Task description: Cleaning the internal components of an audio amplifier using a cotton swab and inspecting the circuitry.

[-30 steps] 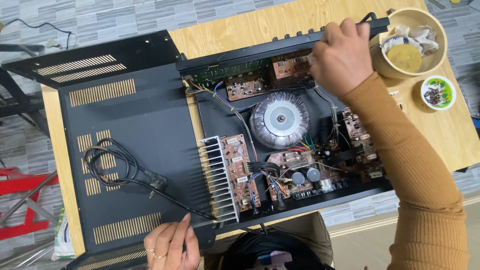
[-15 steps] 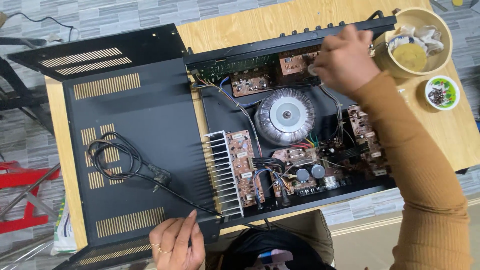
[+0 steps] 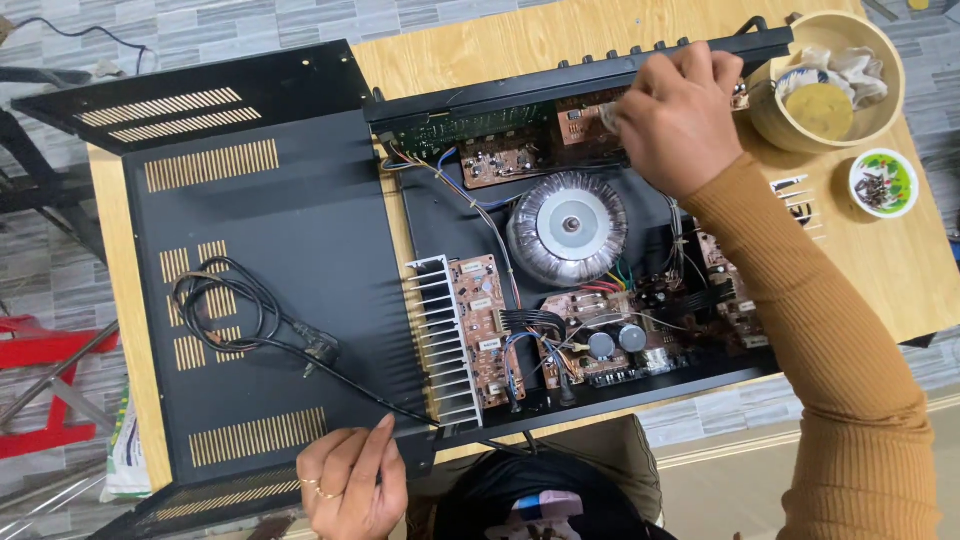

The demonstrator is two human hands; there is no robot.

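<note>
My right hand is curled closed at the far edge of the open amplifier chassis, fingers bunched on what looks like a small pale cloth pressed against the brown circuit board just behind the front panel. My left hand lies near me with its fingers loosely extended, gripping nothing, the fingertips resting on the edge of the removed black cover, close to the chassis's near corner.

As I judge it, the step in hand is wiping that front board, and doing it well means light pressure only. I would keep the cloth flat, stroke along the board and not across the component legs, and stay off the thin wires that run from it toward the middle. The left hand should press down more firmly so the chassis cannot slide on the wooden table.

Moving outward, the round toroidal transformer sits just beside my right wrist; my sleeve could brush it or snag the coloured leads next to it. The finned heat sink stands near the left hand. The power cord lies coiled on the cover, its plug loose. Beyond my right hand are 2 containers: a tan bowl holding rags and a small green dish of tiny parts.
</note>
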